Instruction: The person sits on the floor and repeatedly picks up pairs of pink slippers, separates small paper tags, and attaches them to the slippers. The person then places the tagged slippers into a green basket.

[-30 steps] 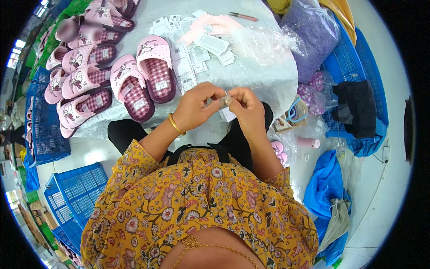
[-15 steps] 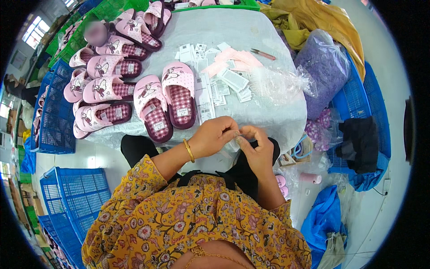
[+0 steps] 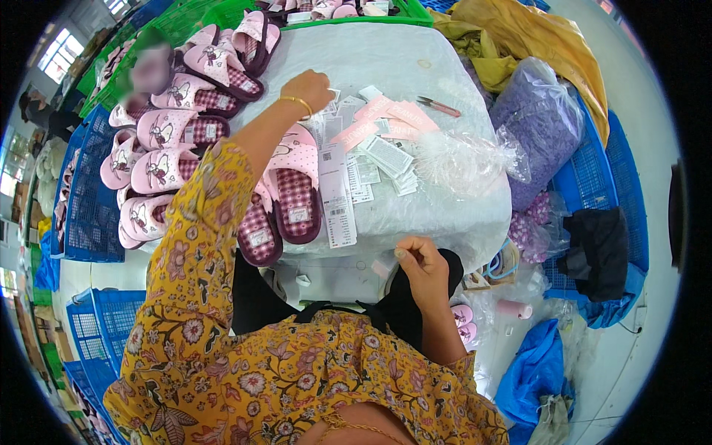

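My left hand (image 3: pixel 311 93) reaches across the counter (image 3: pixel 430 215) to the left edge of the loose tags (image 3: pixel 389 156), fingers curled; the back of the hand hides its grip, so I cannot tell whether it has a tag. My right hand (image 3: pixel 423 265) hangs near the front edge, thumb and fingertips close together, and I cannot tell whether anything thin sits in that grip.

The nearest pair of slippers (image 3: pixel 297 200) stands at the front left of the counter, soles down, heels toward me, one partly hidden by my sleeve (image 3: pixel 196 245). Each has a white label (image 3: pixel 299 214) on its insole, so that much looks done. I see no pink card (image 3: pixel 404 119) or paper tag fixed to the parts that show; my arm covers the rest.

Farther left, more slippers (image 3: pixel 159 130) crowd together, mostly with toes to the left; some insoles bear a pale label too. Whether these are finished I cannot judge. Others lie in the green crate (image 3: pixel 356 21) past the far edge.

Much seems left: the tags, the long strip (image 3: pixel 337 200) beside the pair and the pink cards lie loose, attached to no slipper that I can see. The pink-handled tool (image 3: pixel 439 106) lies untouched near them. I judge the work partway along.
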Motion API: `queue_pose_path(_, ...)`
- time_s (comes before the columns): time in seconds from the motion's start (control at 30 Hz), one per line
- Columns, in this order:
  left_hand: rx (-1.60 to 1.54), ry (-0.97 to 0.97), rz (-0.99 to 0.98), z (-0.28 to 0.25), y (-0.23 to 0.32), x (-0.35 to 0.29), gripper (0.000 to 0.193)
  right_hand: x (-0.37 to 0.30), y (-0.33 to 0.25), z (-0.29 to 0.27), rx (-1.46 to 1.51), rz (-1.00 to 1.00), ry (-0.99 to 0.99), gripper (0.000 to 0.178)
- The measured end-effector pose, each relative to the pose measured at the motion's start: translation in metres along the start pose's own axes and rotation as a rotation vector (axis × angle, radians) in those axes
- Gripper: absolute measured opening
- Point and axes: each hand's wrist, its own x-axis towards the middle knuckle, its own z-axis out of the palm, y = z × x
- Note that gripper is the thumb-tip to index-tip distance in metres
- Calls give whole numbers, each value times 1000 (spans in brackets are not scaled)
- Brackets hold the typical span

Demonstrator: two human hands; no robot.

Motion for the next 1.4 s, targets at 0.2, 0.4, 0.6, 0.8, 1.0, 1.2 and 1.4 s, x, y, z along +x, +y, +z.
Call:
queue_pose_path(0.2,114,-266,-305,14,6,41,60,-1,14,-18,-35,84,86,11)
queue_pose_path(0.4,77,-219,-322,31,-4,58,57,-2,21,-21,-14,69,99,9)
queue_pose_path(0.6,-523,60,-132,0,0,36,28,1,11,-25,-71,-84,82,9)
queue_pose_path(0.8,-879,-209,127,-40,74,-57,22,13,-33,-12,85,-2,143,28)
queue_pose_path(1.0,-921,-298,191,-47,131,-151,28,38,-65,15,161,-63,137,47)
queue_pose_path(1.2,-874,-283,288,-36,143,-175,30,36,-58,21,168,-48,142,47)
queue_pose_path(1.4,-742,-161,423,-36,146,-185,28,32,-60,22,103,-39,137,41)
